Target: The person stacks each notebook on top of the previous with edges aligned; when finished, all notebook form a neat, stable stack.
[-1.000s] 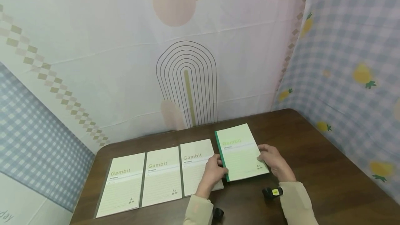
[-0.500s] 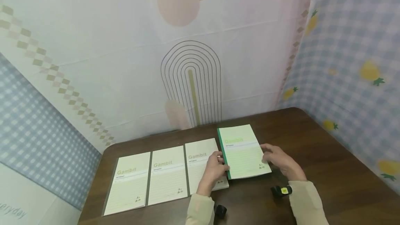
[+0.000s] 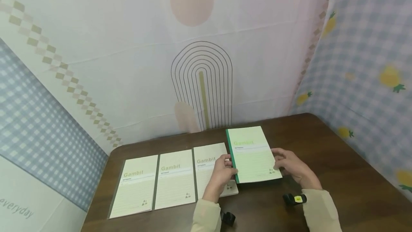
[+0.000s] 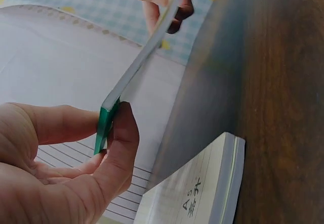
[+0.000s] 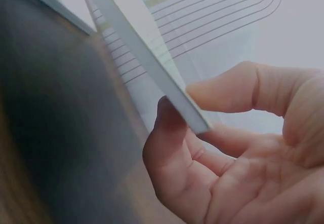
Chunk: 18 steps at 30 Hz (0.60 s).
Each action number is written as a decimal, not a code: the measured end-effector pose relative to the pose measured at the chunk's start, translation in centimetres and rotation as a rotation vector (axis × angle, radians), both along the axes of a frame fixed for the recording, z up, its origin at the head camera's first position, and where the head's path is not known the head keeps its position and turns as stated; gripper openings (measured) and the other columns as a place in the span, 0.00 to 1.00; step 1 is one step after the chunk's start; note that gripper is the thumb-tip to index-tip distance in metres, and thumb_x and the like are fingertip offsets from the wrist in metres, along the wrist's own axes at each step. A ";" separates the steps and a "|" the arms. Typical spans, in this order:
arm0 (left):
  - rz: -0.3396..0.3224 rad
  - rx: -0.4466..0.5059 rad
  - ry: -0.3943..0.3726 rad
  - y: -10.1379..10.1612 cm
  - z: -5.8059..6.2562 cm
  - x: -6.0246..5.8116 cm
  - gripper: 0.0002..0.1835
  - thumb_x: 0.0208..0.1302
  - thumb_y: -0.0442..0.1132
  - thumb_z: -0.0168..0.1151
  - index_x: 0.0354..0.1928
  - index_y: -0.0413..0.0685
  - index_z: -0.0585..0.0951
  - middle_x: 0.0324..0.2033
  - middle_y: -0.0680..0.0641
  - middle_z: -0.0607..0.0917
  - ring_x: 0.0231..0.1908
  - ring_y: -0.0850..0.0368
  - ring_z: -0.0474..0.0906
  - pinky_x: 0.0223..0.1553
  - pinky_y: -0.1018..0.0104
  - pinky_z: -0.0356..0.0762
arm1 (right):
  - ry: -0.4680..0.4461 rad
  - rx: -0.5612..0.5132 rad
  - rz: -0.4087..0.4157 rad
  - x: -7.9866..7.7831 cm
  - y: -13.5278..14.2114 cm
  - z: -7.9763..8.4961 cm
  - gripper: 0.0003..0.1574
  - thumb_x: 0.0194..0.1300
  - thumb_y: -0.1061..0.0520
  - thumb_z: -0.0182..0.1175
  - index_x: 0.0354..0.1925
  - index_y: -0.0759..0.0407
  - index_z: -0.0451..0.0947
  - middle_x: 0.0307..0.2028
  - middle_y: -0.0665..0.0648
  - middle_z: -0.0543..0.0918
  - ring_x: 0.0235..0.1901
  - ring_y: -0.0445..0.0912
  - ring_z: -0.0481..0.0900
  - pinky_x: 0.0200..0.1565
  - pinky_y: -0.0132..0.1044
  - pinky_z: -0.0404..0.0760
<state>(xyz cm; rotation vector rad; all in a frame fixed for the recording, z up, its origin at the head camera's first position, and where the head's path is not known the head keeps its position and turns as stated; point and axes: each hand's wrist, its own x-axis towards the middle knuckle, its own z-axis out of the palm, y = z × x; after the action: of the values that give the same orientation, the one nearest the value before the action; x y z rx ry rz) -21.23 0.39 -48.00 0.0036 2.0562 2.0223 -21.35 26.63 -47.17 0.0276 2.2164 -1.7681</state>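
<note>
Both hands hold a notebook with a green spine and a pale cover printed "Gambit", raised off the table. My left hand pinches its spine, thumb on the cover and fingers beneath, as the left wrist view shows at the green spine. At the opposite edge my right hand pinches it between thumb and fingers; the right wrist view shows the page edge there. Three similar notebooks with dark grey spines lie in a row to the left; the nearest one is partly hidden by my left hand.
The middle notebook and the leftmost notebook lie side by side on the dark wooden table. A patterned white cloth hangs behind the table's far edge, and a checked cloth hangs on the right.
The view has swung slightly left, shifting everything rightward in the picture. Both hands keep hold of the green-spined notebook, which has straightened and lifted slightly. The three grey-spined notebooks stay in place.
</note>
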 end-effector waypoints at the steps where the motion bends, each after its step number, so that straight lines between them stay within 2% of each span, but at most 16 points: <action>1: 0.002 0.005 0.001 -0.1 0.0 0.0 0.33 0.59 0.21 0.60 0.68 0.28 0.66 0.41 0.41 0.80 0.36 0.53 0.82 0.35 0.58 0.85 | 0.005 -0.010 -0.001 0.0 0.0 0.1 0.48 0.56 0.72 0.55 0.73 0.75 0.52 0.41 0.63 0.84 0.36 0.54 0.83 0.35 0.47 0.83; 8: 0.010 0.010 0.019 -1.0 0.3 0.4 0.30 0.60 0.22 0.58 0.67 0.30 0.68 0.40 0.41 0.83 0.35 0.53 0.82 0.34 0.59 0.85 | 0.016 -0.009 0.012 -0.1 -0.5 0.4 0.44 0.58 0.71 0.57 0.71 0.76 0.56 0.45 0.63 0.84 0.39 0.54 0.83 0.39 0.49 0.82; 13: 0.019 0.034 0.033 -1.4 0.5 0.7 0.30 0.59 0.21 0.58 0.66 0.29 0.69 0.40 0.41 0.83 0.35 0.54 0.83 0.34 0.59 0.85 | 0.020 -0.006 -0.007 -0.3 -0.9 0.6 0.40 0.61 0.69 0.54 0.71 0.75 0.58 0.48 0.65 0.83 0.40 0.53 0.83 0.39 0.49 0.83; 18: 0.032 0.056 0.030 -1.6 0.8 0.9 0.30 0.60 0.22 0.59 0.66 0.30 0.69 0.41 0.42 0.83 0.35 0.54 0.83 0.35 0.59 0.85 | 0.031 -0.049 -0.022 -0.6 -1.2 0.9 0.38 0.62 0.69 0.52 0.70 0.75 0.59 0.46 0.63 0.83 0.38 0.52 0.83 0.37 0.47 0.84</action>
<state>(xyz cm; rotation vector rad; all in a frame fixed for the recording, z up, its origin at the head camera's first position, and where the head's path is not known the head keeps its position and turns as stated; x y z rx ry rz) -20.35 -1.23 -47.19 0.0112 2.0295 2.1108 -21.92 25.39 -46.22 0.0139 2.2013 -1.8464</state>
